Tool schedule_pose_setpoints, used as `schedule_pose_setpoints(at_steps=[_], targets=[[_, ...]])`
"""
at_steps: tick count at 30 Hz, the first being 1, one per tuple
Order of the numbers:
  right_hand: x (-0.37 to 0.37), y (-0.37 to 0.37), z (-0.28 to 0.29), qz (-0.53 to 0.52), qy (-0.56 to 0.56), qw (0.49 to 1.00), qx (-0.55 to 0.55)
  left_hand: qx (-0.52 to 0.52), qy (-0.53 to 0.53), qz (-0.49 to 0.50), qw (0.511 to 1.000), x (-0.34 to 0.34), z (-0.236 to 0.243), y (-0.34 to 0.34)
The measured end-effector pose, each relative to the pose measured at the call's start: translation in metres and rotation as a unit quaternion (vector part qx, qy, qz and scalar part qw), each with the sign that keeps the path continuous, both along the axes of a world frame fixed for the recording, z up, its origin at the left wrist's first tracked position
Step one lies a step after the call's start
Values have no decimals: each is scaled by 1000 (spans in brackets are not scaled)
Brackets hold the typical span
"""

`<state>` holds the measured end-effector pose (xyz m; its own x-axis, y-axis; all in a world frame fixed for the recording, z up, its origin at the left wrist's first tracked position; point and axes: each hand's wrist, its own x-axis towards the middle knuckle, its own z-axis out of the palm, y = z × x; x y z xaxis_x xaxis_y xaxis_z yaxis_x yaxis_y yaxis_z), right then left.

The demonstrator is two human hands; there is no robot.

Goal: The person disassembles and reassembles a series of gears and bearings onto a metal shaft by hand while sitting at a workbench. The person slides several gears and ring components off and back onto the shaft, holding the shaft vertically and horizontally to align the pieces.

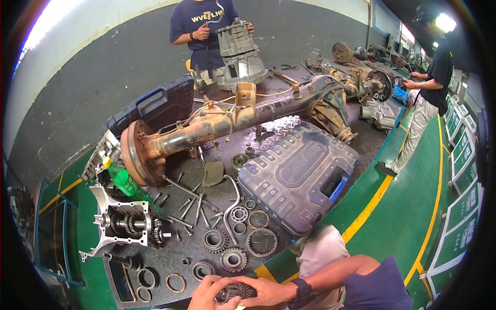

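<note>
At the lower edge, a small dark metal gear hub (236,293) with toothed sides sits between both of my hands. My left hand (209,293) wraps its fingers round one side of it, and my right hand (269,292), with a dark band on the wrist, grips the other side. Just beyond my hands lie loose gears on the dark metal table: a gear (234,260), another gear (215,241) and a third gear (203,270). A toothed ring (262,242) and a thin brass-coloured ring (175,282) lie near them.
An open gearbox housing (139,238) holds a geared shaft. Nearby are a green bottle (122,180), bolts (198,211) and a bent metal pipe (227,227). A closed tool case (299,175) and a rusty axle (217,124) fill the middle. Two other people stand beyond.
</note>
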<state>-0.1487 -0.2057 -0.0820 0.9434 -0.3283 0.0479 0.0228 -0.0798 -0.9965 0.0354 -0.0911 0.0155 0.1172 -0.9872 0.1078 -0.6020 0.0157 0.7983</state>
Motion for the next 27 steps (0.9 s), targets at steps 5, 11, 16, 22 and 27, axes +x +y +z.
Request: schedule_pose_setpoints(at_steps=[5, 11, 16, 22, 27], targets=[[2, 1, 2, 21, 52, 998, 12, 13, 14, 26, 999, -5, -3, 1], [3, 3, 5, -1, 99, 995, -29, 35, -51, 31, 998, -12, -9, 0], [5, -1, 7, 30, 96, 995, 16, 26, -73, -2, 997, -7, -22, 2], [9, 0, 11, 6, 56, 998, 12, -29, 39, 13, 999, -10, -12, -6], [8, -1, 17, 4, 67, 998, 14, -63, -4, 27, 998, -10, -36, -4]])
